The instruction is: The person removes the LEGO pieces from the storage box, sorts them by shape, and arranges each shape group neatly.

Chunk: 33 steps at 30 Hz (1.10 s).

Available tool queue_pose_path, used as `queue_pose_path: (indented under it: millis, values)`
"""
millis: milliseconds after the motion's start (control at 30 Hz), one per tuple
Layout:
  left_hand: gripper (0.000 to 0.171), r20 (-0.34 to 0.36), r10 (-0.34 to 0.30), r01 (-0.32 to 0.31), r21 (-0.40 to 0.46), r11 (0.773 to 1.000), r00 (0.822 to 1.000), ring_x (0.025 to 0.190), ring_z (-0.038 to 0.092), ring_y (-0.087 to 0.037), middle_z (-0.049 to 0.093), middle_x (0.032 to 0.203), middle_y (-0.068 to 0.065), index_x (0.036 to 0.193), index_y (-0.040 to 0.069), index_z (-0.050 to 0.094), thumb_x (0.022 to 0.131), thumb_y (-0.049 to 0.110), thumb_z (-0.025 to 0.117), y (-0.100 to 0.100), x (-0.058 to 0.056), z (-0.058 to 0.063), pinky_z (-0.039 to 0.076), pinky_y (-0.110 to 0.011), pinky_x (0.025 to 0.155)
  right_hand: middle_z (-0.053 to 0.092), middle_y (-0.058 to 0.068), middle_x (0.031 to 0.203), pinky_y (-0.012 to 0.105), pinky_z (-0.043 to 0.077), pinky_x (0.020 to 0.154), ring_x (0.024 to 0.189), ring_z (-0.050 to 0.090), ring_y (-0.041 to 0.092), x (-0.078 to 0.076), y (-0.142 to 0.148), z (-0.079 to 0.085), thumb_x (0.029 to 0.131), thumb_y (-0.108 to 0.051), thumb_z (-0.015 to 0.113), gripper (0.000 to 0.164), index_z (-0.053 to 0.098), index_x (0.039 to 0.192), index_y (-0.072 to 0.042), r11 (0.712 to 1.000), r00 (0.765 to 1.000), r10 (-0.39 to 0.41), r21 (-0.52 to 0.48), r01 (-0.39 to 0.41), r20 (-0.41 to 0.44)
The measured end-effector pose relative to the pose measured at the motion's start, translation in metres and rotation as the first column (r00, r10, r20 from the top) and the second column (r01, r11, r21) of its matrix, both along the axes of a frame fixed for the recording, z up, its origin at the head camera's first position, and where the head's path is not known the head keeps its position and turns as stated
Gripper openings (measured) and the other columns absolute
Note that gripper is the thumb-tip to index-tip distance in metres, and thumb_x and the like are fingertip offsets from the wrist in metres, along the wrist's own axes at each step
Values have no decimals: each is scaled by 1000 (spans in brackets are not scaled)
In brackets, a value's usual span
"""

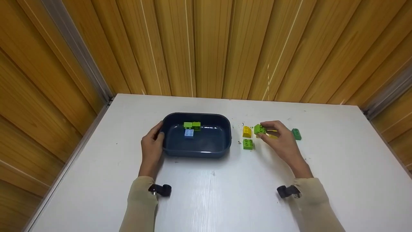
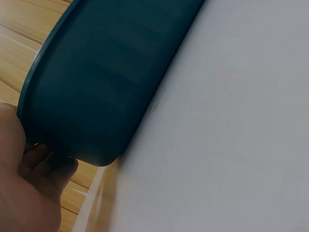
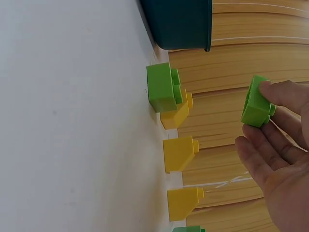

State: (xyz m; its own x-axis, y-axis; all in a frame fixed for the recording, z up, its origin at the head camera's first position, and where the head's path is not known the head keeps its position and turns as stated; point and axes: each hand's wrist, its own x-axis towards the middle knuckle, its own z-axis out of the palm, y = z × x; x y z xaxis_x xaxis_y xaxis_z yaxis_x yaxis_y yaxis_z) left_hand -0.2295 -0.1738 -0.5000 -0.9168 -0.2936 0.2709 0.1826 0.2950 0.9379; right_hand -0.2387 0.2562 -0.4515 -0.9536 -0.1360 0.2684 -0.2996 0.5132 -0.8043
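Gripping the left end of a deep, dark blue tray point(image 1: 209, 141), a person's left hand point(image 1: 152, 144) has its thumb at the rim and its fingers bent round the outer wall; the tray sits on a white table point(image 1: 222, 199); to the right of the tray, the right hand point(image 1: 284, 141) pinches a light green block point(image 1: 258, 129) between thumb and fingers, up off the table.

Inside the tray, in its left half, lie two more light green blocks point(image 1: 187, 125), side by side towards the far wall; a light blue block point(image 1: 189, 133), studs up, lies just on the near side of them.

Just right of the tray stands a yellow block point(image 1: 247, 132) with a sloped side; nearer the person, also right of the tray, is another light green block point(image 1: 248, 144); farther right of the tray, two more yellow blocks point(image 3: 179, 154) are partly hidden behind the right hand in the head view, but show in a row in the right wrist view; farthest from the tray is a dark green block point(image 1: 296, 134).

Beige sleeves point(image 1: 141, 199) cover both forearms on the tray's near side; beyond the tray rises a wood-patterned wall point(image 1: 209, 48).
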Motion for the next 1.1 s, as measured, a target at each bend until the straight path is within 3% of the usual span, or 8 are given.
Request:
queue_pose_path:
  millis: [467,767,1100]
  values:
    - [43,34,0,0,-2,1000,999,145,50,-27,60,151,-13,148,2,62,106,1,53,3,2,1,40,-38,121,63,16,134,49,51,110,128,61,35,-1,9,-8,95,-4,80,43,65,134,0,996,998,-27,87,22,57]
    - [43,33,1,-1,0,1000,999,145,50,-26,60,151,-12,148,3,62,106,1,53,0,2,1,39,-38,121,65,18,131,50,51,110,126,62,36,-2,11,-12,94,-2,80,40,66,131,2,992,998,-1,127,-8,67]
    - [42,19,4,-4,-6,1000,1000,144,52,-28,61,149,-14,146,1,63,105,0,53,2,1,2,40,-38,121,63,19,134,49,49,112,128,61,38,-2,18,-15,95,0,78,39,67,132,2,988,990,24,144,-45,141]
